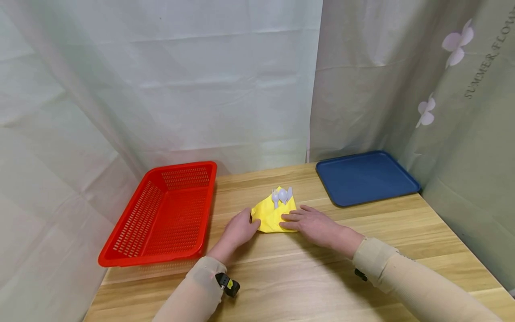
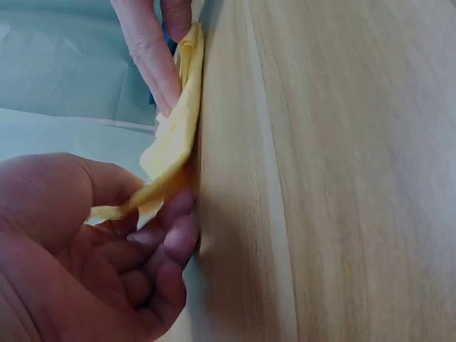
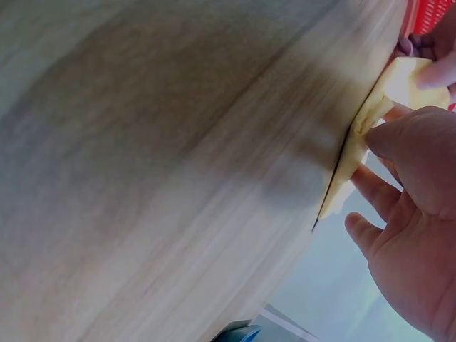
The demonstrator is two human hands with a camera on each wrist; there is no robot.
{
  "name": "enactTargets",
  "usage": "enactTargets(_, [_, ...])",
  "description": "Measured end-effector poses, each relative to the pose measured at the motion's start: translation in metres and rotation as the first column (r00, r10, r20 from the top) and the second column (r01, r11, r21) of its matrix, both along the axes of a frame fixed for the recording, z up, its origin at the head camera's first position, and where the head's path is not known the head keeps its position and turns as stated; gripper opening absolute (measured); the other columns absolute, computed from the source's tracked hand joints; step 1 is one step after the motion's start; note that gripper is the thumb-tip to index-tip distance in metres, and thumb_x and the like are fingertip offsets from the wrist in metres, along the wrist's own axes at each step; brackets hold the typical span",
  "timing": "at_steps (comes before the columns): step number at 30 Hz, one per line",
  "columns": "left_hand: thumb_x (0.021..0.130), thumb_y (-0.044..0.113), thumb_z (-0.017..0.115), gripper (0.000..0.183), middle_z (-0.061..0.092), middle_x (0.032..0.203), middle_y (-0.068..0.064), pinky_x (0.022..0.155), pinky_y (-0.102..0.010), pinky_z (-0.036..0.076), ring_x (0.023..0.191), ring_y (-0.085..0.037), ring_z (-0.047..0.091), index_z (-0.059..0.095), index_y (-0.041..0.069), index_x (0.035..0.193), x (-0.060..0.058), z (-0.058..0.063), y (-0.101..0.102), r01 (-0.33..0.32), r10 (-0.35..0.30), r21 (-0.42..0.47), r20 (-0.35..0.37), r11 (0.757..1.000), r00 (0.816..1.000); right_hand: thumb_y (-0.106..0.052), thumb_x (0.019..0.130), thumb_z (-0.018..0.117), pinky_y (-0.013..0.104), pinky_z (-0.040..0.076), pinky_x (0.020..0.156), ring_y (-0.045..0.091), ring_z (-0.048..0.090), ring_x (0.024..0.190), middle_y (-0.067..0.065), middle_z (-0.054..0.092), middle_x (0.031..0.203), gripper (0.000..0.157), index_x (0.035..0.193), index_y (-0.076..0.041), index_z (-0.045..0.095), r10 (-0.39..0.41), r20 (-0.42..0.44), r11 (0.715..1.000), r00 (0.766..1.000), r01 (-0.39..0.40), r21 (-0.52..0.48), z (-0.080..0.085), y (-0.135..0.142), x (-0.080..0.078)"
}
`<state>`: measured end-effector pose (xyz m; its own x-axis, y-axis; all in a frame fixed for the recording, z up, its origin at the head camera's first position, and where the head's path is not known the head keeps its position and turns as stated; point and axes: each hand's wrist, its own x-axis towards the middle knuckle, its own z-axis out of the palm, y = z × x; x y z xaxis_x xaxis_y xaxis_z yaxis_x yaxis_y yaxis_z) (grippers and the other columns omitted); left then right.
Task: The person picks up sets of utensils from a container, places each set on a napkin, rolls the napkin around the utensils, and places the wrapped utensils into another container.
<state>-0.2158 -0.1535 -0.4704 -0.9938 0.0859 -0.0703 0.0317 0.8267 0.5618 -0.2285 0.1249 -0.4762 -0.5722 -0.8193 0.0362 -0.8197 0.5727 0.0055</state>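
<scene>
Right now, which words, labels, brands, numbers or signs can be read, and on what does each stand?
"SUMMER FLOW", running into the picture's edge: on the grey curtain.
Small dark marks on the right sleeve: too small to read.
No readable text on the yellow napkin, red basket or blue tray.

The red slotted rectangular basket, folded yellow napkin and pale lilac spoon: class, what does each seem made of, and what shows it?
Basket: probably moulded plastic, smooth, slightly shiny; even colour and regular slots suggest it. Napkin: matt, apparently cloth, though paper is possible; it creases and folds softly. Spoon: likely smooth plastic, given its even, opaque colour.
</scene>
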Motion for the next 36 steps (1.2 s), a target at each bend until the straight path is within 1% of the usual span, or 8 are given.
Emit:
enactTargets(4, [0.103, 0.033, 0.079, 0.044, 0.066, 0.083, -0.005, 0.061, -0.032, 0.048, 0.066, -0.020, 0.058, 0.060, 0.001, 0.127, 0.002, 0.002, 0.002, -0.026, 0.015, 0.131, 0.085, 0.991, 0.996, 0.006, 0.107, 0.059, 0.058, 0.037, 0.126, 0.029, 0.056, 0.148, 0.001, 0.059, 0.162, 0.058, 0.156, -0.024, 0.066, -0.010, 0.013, 1.000, 1.000, 0.010, 0.005, 0.000, 0.000, 0.001])
enactTargets(6, [0.101, 0.035, 0.083, 0.046, 0.067, 0.080, -0.004, 0.057, -0.029, 0.046, 0.062, -0.019, 0.058, 0.062, 0.002, 0.126, 0.000, 0.001, 0.003, -0.041, 0.019, 0.166, 0.130, 0.985, 0.991, 0.005, 0.108, 0.058, 0.058, 0.037, 0.126, 0.029, 0.056, 0.149, 0.001, 0.059, 0.162, 0.058, 0.157, -0.024, 0.065, -0.014, 0.018, 1.000, 1.000, 0.014, 0.006, 0.000, 0.000, 0.001])
enactTargets(9, [0.099, 0.031, 0.085, 0.031, 0.066, 0.078, -0.003, 0.059, -0.028, 0.045, 0.064, -0.019, 0.058, 0.069, 0.006, 0.110, -0.001, 0.000, 0.005, -0.036, 0.013, 0.154, 0.146, 0.987, 0.989, 0.005, 0.108, 0.058, 0.058, 0.037, 0.126, 0.029, 0.056, 0.148, 0.001, 0.059, 0.162, 0.057, 0.157, -0.024, 0.066, -0.012, 0.015, 1.000, 1.000, 0.012, 0.003, -0.001, 0.001, 0.001])
enactTargets(12, [0.099, 0.026, 0.085, 0.021, 0.065, 0.078, -0.003, 0.062, -0.030, 0.045, 0.067, -0.020, 0.057, 0.072, 0.010, 0.098, 0.000, 0.001, 0.007, -0.024, 0.008, 0.129, 0.128, 0.991, 0.992, 0.005, 0.108, 0.059, 0.058, 0.037, 0.126, 0.030, 0.057, 0.148, 0.001, 0.060, 0.162, 0.057, 0.156, -0.024, 0.066, -0.009, 0.006, 1.000, 1.000, 0.009, -0.001, -0.002, 0.000, 0.000])
enactTargets(18, [0.099, 0.024, 0.083, 0.017, 0.061, 0.078, -0.002, 0.070, -0.034, 0.046, 0.073, -0.021, 0.056, 0.074, 0.010, 0.098, 0.001, 0.000, 0.013, 0.015, -0.015, 0.000, 0.016, 1.000, 1.000, 0.006, 0.107, 0.060, 0.058, 0.038, 0.125, 0.029, 0.057, 0.148, 0.001, 0.060, 0.161, 0.058, 0.155, -0.025, 0.067, -0.006, -0.004, 1.000, 1.000, 0.006, -0.005, -0.002, 0.001, -0.001])
enactTargets(21, [0.100, 0.020, 0.081, 0.014, 0.061, 0.080, -0.003, 0.073, -0.036, 0.045, 0.075, -0.021, 0.055, 0.073, 0.008, 0.098, 0.001, 0.001, 0.014, 0.009, -0.009, -0.014, -0.012, 1.000, 1.000, 0.007, 0.106, 0.060, 0.058, 0.038, 0.125, 0.029, 0.056, 0.148, 0.001, 0.060, 0.161, 0.059, 0.156, -0.024, 0.066, -0.005, 0.004, 1.000, 1.000, 0.005, -0.007, -0.002, 0.001, 0.000])
enactTargets(29, [0.102, 0.018, 0.080, 0.030, 0.073, 0.099, -0.008, 0.083, -0.041, 0.058, 0.083, -0.024, 0.062, 0.074, -0.001, 0.124, 0.005, 0.010, 0.019, -0.084, 0.077, 0.158, 0.055, 0.984, 0.996, 0.009, 0.106, 0.058, 0.058, 0.036, 0.126, 0.030, 0.055, 0.149, 0.001, 0.060, 0.162, 0.061, 0.156, -0.024, 0.066, -0.014, 0.040, 1.000, 0.999, 0.014, -0.014, -0.001, 0.001, 0.000])
enactTargets(36, [0.102, 0.017, 0.078, 0.020, 0.075, 0.092, -0.006, 0.073, -0.036, 0.058, 0.076, -0.019, 0.064, 0.075, 0.003, 0.115, 0.008, 0.015, 0.024, -0.082, 0.072, 0.270, 0.048, 0.959, 0.996, 0.009, 0.106, 0.057, 0.059, 0.036, 0.126, 0.031, 0.056, 0.149, 0.002, 0.060, 0.161, 0.059, 0.156, -0.022, 0.066, -0.005, 0.036, 1.000, 0.999, 0.006, -0.011, 0.001, 0.000, 0.000])
